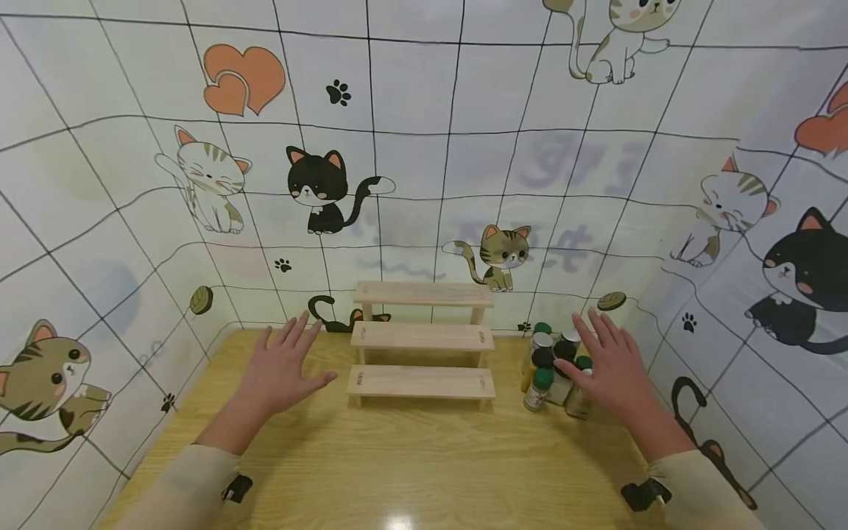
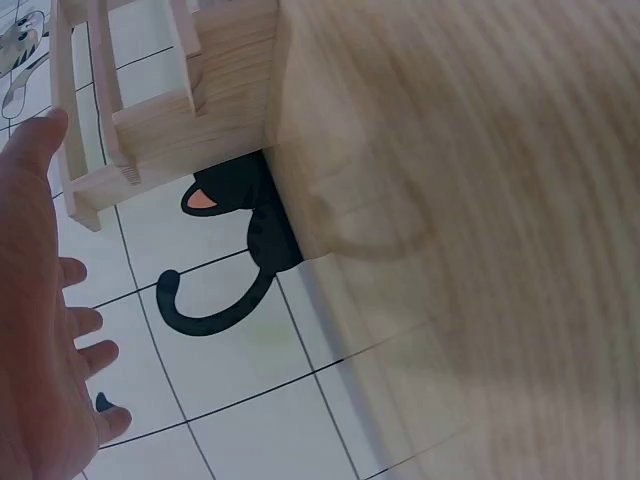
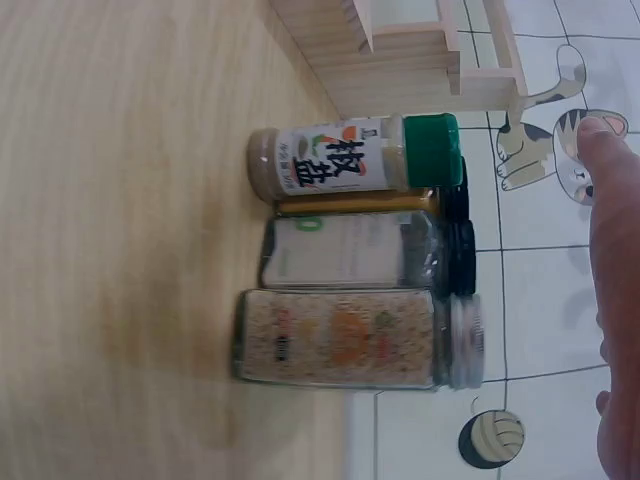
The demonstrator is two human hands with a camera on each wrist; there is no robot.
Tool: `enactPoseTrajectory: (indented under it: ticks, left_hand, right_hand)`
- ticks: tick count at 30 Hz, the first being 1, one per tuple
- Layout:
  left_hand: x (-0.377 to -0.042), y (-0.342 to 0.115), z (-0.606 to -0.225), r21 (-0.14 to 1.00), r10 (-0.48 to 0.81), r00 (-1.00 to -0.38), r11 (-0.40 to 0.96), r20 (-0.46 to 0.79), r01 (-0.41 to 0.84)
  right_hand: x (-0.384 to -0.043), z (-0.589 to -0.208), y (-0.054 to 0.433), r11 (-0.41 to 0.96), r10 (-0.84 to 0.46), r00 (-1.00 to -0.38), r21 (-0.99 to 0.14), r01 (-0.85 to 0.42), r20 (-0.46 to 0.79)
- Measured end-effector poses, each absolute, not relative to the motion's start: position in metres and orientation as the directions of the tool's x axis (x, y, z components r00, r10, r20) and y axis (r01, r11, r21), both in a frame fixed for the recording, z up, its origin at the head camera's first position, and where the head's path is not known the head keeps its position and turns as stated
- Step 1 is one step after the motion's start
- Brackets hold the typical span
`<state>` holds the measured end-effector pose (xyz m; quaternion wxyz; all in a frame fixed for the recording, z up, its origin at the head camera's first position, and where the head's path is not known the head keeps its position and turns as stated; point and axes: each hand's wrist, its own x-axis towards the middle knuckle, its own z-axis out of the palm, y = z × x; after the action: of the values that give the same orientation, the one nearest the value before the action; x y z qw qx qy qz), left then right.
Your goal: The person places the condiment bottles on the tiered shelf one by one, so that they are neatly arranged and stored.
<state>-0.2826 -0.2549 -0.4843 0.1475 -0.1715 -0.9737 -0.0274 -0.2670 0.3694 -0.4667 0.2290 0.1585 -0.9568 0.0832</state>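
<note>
My left hand [image 1: 280,368] hovers with spread fingers above the table, left of a three-step wooden rack [image 1: 422,336]. Nothing is in it. In the left wrist view, its thumb side [image 2: 30,250] shows beside the rack [image 2: 190,130]. On the other side, my right hand [image 1: 611,368] is held flat and spread over a cluster of spice jars, touching none that I can make out. A green-capped shaker [image 1: 539,389] stands at the front of the cluster. The right wrist view shows that shaker [image 3: 340,158], a clear jar with a black cap [image 3: 350,250] and a grain-filled jar [image 3: 340,338].
The wood-grain table [image 1: 411,456] carries the rack at its back middle and the jars at the right. Behind and on both sides hangs a white gridded sheet [image 1: 424,169] printed with cartoon cats. The rack's steps [image 1: 420,381] are bare wood.
</note>
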Motion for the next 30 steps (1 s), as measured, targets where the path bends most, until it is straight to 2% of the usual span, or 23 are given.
enactPoseTrajectory:
  ticks: [11, 19, 30]
  left_hand:
    - [-0.277, -0.239, -0.508, 0.082, 0.392, -0.877, 0.900, 0.278, 0.428]
    - [-0.277, -0.227, -0.525, 0.200, 0.413, -0.871, 0.860, 0.267, 0.470]
    - [-0.287, -0.218, -0.541, 0.317, 0.432, -0.852, 0.798, 0.294, 0.514]
  right_hand:
    - [-0.244, -0.496, 0.379, 0.911, -0.183, -0.852, -0.242, -0.335, 0.490]
    - [-0.233, -0.517, 0.380, 0.903, -0.062, -0.902, -0.361, -0.233, 0.428]
    - [-0.218, -0.531, 0.369, 0.839, 0.078, -0.869, -0.503, -0.207, 0.488]
